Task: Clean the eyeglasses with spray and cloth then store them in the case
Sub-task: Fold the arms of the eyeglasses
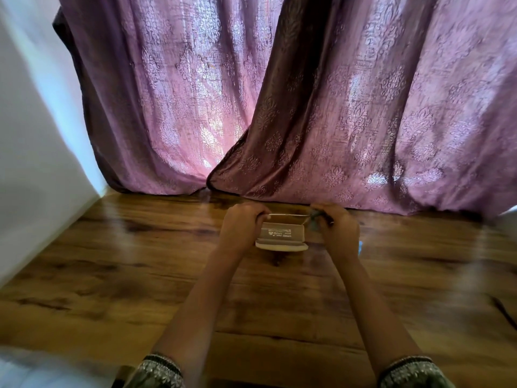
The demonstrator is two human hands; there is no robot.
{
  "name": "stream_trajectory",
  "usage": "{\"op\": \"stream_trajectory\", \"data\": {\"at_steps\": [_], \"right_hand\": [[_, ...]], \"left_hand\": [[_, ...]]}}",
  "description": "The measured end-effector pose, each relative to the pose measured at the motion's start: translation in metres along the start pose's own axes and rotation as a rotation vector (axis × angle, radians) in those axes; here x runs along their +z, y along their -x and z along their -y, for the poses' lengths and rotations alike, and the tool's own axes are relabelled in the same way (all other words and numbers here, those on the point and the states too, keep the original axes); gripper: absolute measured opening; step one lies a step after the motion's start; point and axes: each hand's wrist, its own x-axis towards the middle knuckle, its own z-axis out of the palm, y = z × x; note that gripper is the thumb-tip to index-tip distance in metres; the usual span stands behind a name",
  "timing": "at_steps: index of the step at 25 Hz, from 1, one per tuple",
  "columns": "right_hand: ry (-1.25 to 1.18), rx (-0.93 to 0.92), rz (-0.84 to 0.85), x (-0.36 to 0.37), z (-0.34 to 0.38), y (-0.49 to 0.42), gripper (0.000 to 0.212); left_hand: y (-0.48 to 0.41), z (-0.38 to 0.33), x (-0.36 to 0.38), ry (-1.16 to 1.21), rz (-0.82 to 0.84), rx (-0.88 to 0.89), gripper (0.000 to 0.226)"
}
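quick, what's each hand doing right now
Left hand: grips one end of the thin-framed eyeglasses.
Right hand: pinches their other end; blur hides anything more.

A person's left hand (240, 224) and right hand (337, 229) grip the ends of the eyeglasses (285, 215) just above an open beige case (281, 240) on a wooden table (112, 261), before purple patterned curtains (195, 93).

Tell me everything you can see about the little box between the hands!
The case is pale beige, hard-looking, with rounded ends. It lies open on the wooden table, lid standing up, small print showing inside the lid. The left hand grips the lid's left end; the right hand pinches a blurred dark thing by its right end. What is inside is hidden.
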Motion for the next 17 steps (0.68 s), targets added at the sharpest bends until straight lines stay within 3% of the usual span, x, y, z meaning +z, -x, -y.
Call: {"op": "stream_trajectory", "data": {"at_steps": [4, 10, 14, 17], "right_hand": [[-0.098, 0.362, -0.089, -0.001, -0.021, 0.007, 0.024], [-0.032, 0.627, 0.152, 0.013, -0.061, 0.051, 0.018], [0.080, 0.722, 0.310, 0.020, -0.082, 0.080, 0.029], [0.268, 0.669, 0.527, 0.013, -0.085, 0.093, 0.005]], "left_hand": [[0.004, 0.010, -0.003, 0.020, -0.034, -0.041, 0.008], [0.007, 0.016, -0.004, 0.082, -0.215, -0.194, 0.008], [0.013, 0.021, 0.002, 0.223, -0.306, -0.341, 0.009], [0.015, 0.027, 0.008, 0.289, -0.383, -0.384, 0.008]]}}
